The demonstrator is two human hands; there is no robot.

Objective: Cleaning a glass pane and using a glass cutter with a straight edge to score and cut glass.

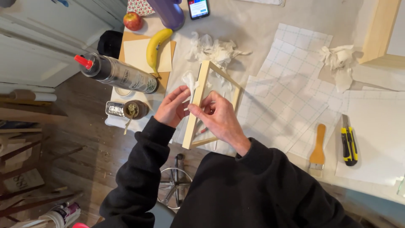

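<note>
Hands — left hand [171,106], right hand [219,120] — grip wooden frame [195,110].

Wooden frame [198,105] at frame centre, stood on edge, left hand [172,106] left of it, right hand [219,119] right. Crumpled paper [213,50] above. Bottle [116,74], banana [156,44], apple [133,21] upper left. Gridded sheets [291,93] right; brush [318,148] and utility knife [349,143] lower right.
</note>
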